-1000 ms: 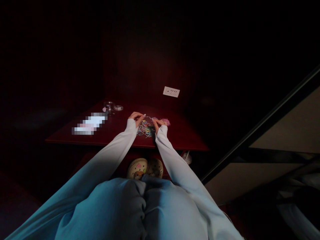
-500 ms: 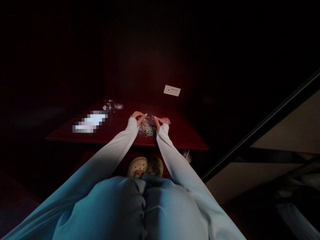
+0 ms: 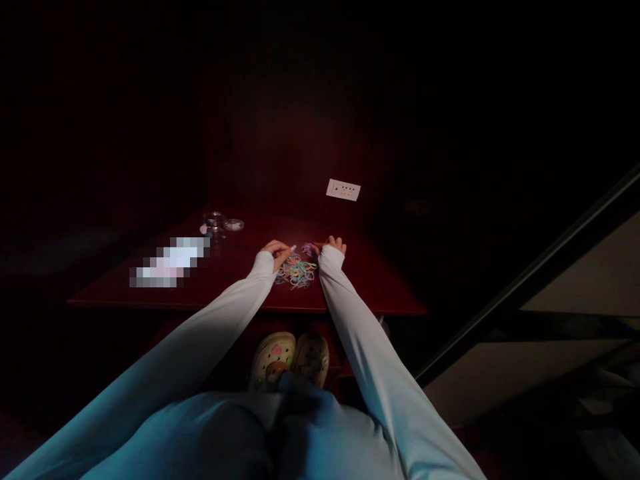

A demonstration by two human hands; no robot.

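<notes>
A loose tangle of small multicoloured elastic bands (image 3: pixel 299 273) lies on the dark red desk (image 3: pixel 220 283) near its front edge. At the left side of the tangle is my left hand (image 3: pixel 276 251), thumb and fingertips pinched together; what is between them is too small to make out. My right hand (image 3: pixel 334 245) is to the right of the tangle, its fingers curled. By its thumb tip shows a bunch of pinkish-purple elastic bands (image 3: pixel 308 249), apparently gripped there. My right hand and sleeve hide the spot just right of the bunch.
A clear container (image 3: pixel 214 221) and a round clear lid (image 3: pixel 234 225) stand at the back left. A blurred-out bright rectangle (image 3: pixel 175 259) lies nearer on the left. On the back wall is a white socket plate (image 3: pixel 343 190). Beige clogs (image 3: pixel 274 357) show below the desk edge.
The view has shifted slightly, so the desk appears lower. My right hand has turned and now covers where pink bands showed. A light strand by my left fingertips no longer shows.
</notes>
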